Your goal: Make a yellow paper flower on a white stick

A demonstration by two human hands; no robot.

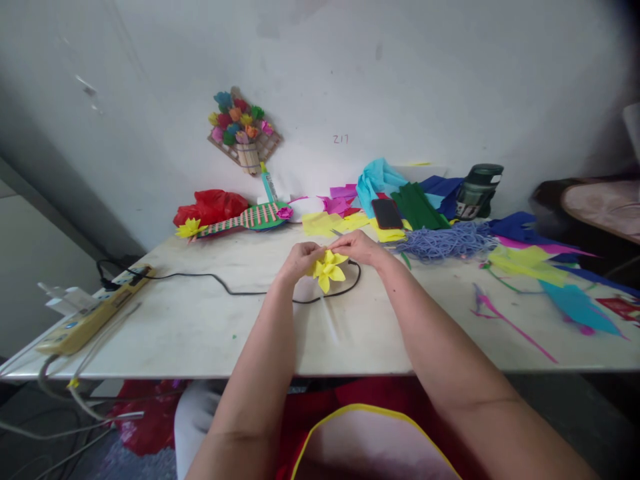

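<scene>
Petals (325, 285) of a yellow flower (329, 268) are turned toward the near side, and the flower is held between both hands at about the middle of the white table (195, 340). By the left hand (301, 259) the flower's left and far edge is pinched, thumb and fingers drawn close together; by the right hand (357, 247) the far right edge appears to be pinched as well, with the fingertips of both hands nearly meeting, though the exact contact is partly hidden. The step in hand is judged to be fine work on the flower, its petals being shaped or fastened. For the next move, a light, steady pinch is called for from the left hand, so that the petals are not crushed while the far edge is worked by the right fingertips. Under the flower a black cable (220, 283) is looped, led from the power strip (107, 308) at the left; a pale strip (329, 320), too blurred to be identified, is seen on the near side. Care is called for so that the cable is not snagged. At the far left, another yellow flower (189, 228) is placed at the end of a green guitar-shaped piece (245, 219).
</scene>
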